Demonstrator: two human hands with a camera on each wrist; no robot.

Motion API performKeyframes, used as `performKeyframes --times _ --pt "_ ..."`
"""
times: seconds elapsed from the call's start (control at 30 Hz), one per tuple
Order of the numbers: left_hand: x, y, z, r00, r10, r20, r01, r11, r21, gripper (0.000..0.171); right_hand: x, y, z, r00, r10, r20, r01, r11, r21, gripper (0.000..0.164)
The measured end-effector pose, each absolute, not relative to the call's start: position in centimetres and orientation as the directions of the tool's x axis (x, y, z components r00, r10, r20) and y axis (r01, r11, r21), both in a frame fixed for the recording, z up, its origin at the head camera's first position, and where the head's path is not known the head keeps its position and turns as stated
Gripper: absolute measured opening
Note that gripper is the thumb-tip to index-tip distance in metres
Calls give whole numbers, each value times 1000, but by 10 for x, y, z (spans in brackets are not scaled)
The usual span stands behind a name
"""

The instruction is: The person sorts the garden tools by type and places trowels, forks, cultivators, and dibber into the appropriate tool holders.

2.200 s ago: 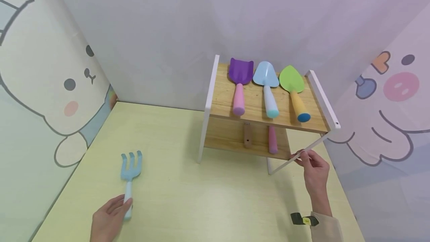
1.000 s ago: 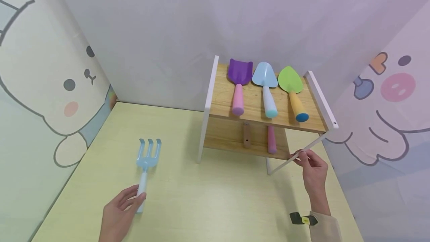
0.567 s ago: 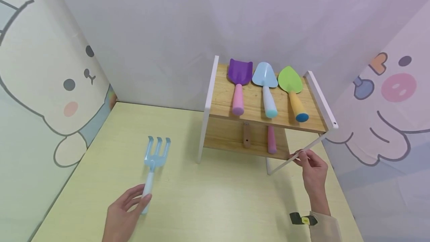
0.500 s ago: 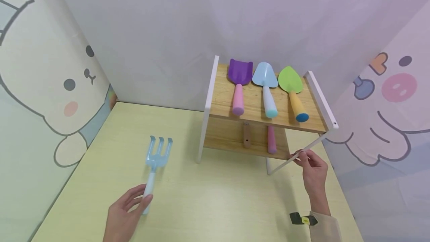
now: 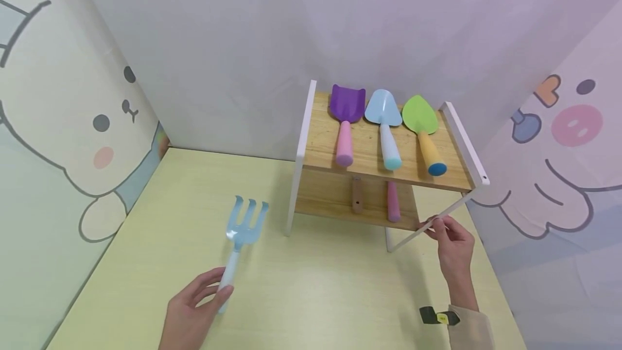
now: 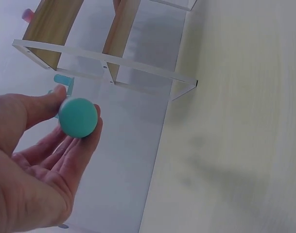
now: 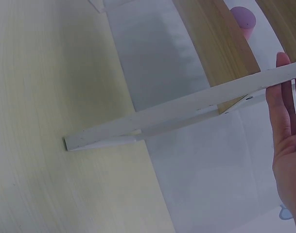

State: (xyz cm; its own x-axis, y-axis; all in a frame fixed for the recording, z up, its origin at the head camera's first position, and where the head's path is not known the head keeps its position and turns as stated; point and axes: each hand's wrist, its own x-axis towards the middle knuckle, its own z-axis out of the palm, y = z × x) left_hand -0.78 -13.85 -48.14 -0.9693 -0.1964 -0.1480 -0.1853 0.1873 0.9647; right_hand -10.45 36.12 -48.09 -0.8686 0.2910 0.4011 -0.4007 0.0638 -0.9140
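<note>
My left hand [image 5: 196, 307] pinches the handle of a light-blue hand fork [image 5: 243, 234] between thumb and fingers, its three tines pointing away from me. In the left wrist view the round teal end of the fork's handle [image 6: 78, 117] faces the camera, hiding most of the fork. At the right, my right hand [image 5: 454, 244] holds the white front leg of a two-tier wooden shelf rack [image 5: 320, 145]. Several fingers [image 7: 279, 109] lie against that leg in the right wrist view.
On the top tier lie a purple shovel [image 5: 347, 104], a light-blue trowel [image 5: 384, 109] and a green trowel [image 5: 420, 115], handles toward me. The lower tier holds a pink handle [image 5: 393, 202] and a brown wooden piece [image 5: 357, 196]. Cartoon-printed walls enclose the pale yellow table [image 5: 311, 290].
My left hand has carried the hand fork rightward across the table toward the rack, and the fork now tilts more to the right. My right hand stays on the rack's leg.
</note>
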Motion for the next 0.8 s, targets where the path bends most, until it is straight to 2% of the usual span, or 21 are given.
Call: performKeyframes --times 0.17,0.4,0.8 --pt "-7 -133 -478 -971 -184 -156 -186 159 970 35 -104 362 -481 -867 289 406 -405 65 -912 14" --pt "-5 -122 -473 -984 -142 -104 -124 138 983 33 -104 361 -481 -867 290 406 -409 54 -911 14" --pt "-10 -102 -462 -988 -44 -148 -151 76 986 32 -105 359 -481 -868 294 401 -403 54 -913 16"
